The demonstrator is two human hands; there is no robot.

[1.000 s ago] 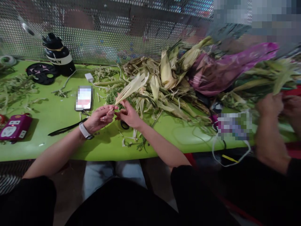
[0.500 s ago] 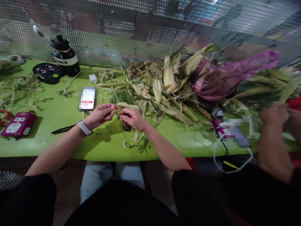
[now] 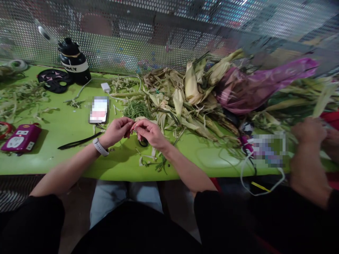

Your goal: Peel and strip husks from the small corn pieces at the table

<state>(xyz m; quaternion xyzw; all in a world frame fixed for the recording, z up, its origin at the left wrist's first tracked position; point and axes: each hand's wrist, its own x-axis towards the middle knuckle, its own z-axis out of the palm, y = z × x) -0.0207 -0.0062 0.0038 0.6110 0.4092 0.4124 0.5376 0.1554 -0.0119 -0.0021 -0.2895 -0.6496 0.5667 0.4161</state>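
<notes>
My left hand (image 3: 118, 129) and my right hand (image 3: 148, 132) meet fingertip to fingertip just above the green table (image 3: 66, 155), both pinched closed on something small that I cannot make out. A white watch sits on my left wrist. A pale husk strip (image 3: 141, 118) lies right behind my fingers. Beyond it spreads a big heap of corn husks (image 3: 182, 102) and a tangle of green strands (image 3: 136, 108). Small scissors (image 3: 143, 142) lie under my right hand.
A phone (image 3: 99, 110) with a charger cable lies left of my hands, a black strap (image 3: 79, 141) near it. A black bottle (image 3: 73, 61), a black disc (image 3: 55, 79) and a pink device (image 3: 19, 137) stand further left. Another person's hand (image 3: 308, 131) works beside a purple bag (image 3: 254, 86).
The long pale husk I held up a second ago now lies on the table. My hands have closed together over something small. The view shifted slightly.
</notes>
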